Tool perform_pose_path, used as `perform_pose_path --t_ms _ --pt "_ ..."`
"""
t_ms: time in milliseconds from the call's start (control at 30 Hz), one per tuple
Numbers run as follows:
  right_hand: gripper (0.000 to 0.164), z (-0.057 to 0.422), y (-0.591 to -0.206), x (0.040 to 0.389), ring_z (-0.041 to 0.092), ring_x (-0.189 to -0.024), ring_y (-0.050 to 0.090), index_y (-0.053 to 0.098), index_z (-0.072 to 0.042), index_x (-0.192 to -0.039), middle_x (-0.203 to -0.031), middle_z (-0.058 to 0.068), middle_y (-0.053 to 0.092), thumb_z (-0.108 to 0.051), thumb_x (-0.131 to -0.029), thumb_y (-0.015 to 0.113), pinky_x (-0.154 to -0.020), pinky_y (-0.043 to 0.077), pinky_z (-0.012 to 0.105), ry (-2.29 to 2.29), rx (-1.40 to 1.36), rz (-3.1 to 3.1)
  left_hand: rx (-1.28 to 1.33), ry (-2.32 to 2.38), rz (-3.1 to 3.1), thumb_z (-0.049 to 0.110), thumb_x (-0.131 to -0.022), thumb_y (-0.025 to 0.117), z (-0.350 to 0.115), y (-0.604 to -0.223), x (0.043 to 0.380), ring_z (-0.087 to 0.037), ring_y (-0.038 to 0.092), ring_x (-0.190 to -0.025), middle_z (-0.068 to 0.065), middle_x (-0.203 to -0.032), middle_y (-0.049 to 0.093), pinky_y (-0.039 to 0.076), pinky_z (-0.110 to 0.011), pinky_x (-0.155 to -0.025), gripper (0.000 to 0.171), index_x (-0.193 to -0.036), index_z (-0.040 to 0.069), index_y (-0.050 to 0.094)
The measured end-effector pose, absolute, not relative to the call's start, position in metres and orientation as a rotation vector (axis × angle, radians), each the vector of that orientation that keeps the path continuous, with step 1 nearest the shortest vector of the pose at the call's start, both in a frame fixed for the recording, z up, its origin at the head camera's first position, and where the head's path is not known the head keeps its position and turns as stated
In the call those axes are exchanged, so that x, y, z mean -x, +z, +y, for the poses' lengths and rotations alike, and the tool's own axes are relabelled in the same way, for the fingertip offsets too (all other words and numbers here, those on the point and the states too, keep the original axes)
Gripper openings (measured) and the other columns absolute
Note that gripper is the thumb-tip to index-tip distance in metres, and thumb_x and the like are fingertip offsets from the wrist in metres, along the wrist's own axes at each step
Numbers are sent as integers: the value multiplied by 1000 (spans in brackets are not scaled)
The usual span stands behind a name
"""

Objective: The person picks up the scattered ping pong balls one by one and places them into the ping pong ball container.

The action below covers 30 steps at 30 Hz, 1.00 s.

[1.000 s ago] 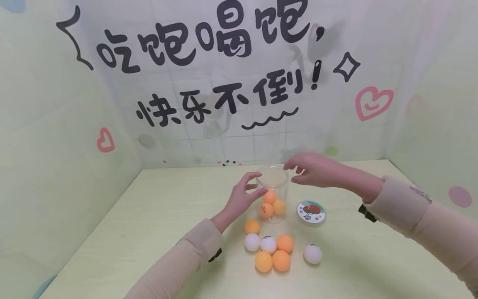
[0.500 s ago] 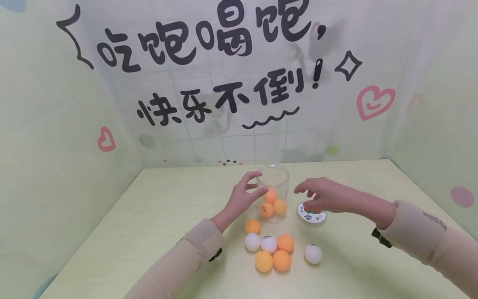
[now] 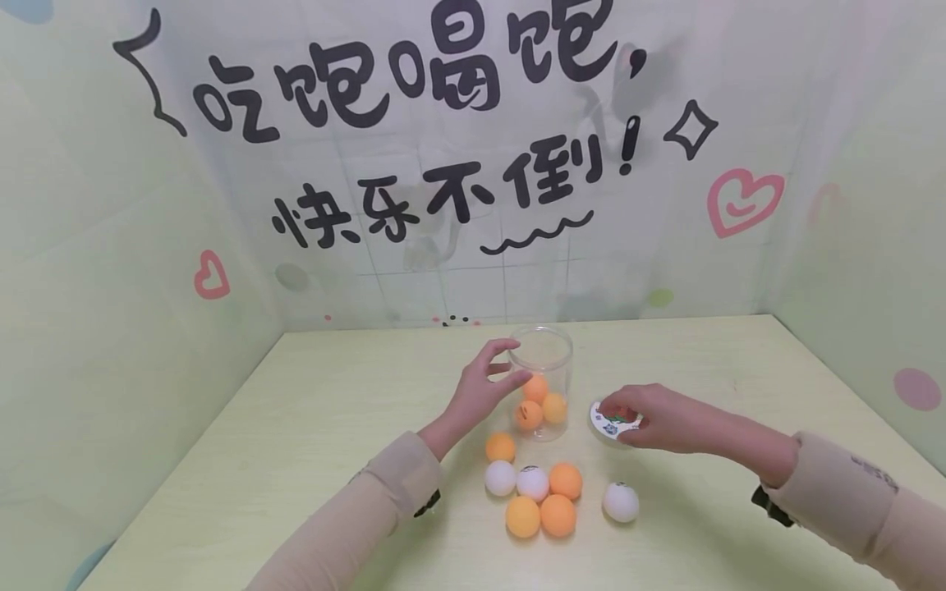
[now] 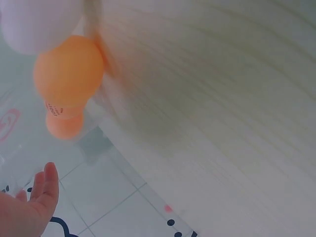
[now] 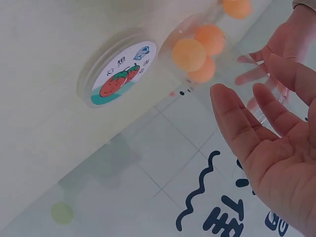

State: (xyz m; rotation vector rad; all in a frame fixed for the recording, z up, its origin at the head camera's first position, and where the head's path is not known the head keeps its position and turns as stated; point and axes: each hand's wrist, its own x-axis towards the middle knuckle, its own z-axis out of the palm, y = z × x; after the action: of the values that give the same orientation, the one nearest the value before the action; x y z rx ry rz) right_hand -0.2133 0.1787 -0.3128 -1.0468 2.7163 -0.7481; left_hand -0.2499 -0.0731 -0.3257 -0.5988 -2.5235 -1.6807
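A clear plastic jar (image 3: 556,361) stands upright at the back of the table with three orange table tennis balls (image 3: 553,408) inside. My left hand (image 3: 476,396) holds the jar from its left side near the rim, thumb in front and fingers toward the back. My right hand (image 3: 672,420) hovers over a round lid (image 3: 608,425) with a red fruit label, covering part of it in the head view. In the right wrist view the lid (image 5: 123,74) lies label-up on the table, apart from my right hand (image 5: 281,148), whose fingers are extended and hold nothing.
In front of the jar lies a group of orange balls (image 3: 557,515) and white balls (image 3: 500,478). A single white ball (image 3: 621,501) sits to their right. A printed cloth (image 3: 414,205) stands along the back and both sides of the table (image 3: 296,460).
My right hand has moved down and toward me, from beside the jar's rim to over the lid. The left hand stays on the jar, and the balls have not moved.
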Motion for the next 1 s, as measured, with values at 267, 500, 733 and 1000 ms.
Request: perform_pose_path --t_ms 267,500,733,1000 --pt "33 183 -333 205 22 -81 51 52 -6 -103 -103 6 52 -15 -73 61 -61 45 21 -721 1010 2651 599 -1681 -2528 25 -76 59 -73 -327 250 -26 44 -106 2 -127 36 42 -38 -80 46 -117 16 40" --pt "38 182 -349 197 19 -80 50 52 -7 -103 -100 3 53 -26 -72 63 -61 43 22 -660 1020 2642 608 -1682 -2522 25 -76 59 -73 -328 250 -26 44 -106 1 -127 35 42 -38 -79 46 -117 16 40" --pt "41 178 -354 191 16 -81 50 53 -10 -103 -101 0 52 -33 -72 62 -62 44 23 -659 974 2599 610 -1682 -2521 24 -77 59 -73 -327 250 -27 44 -106 1 -127 35 42 -39 -79 46 -118 15 40" --pt "38 177 -365 189 5 -78 46 54 -10 -102 -97 -6 51 -29 -71 63 -63 43 21 -697 959 2528 618 -1677 -2520 24 -77 58 -73 -326 249 -28 44 -107 0 -127 35 42 -39 -79 46 -118 14 40"
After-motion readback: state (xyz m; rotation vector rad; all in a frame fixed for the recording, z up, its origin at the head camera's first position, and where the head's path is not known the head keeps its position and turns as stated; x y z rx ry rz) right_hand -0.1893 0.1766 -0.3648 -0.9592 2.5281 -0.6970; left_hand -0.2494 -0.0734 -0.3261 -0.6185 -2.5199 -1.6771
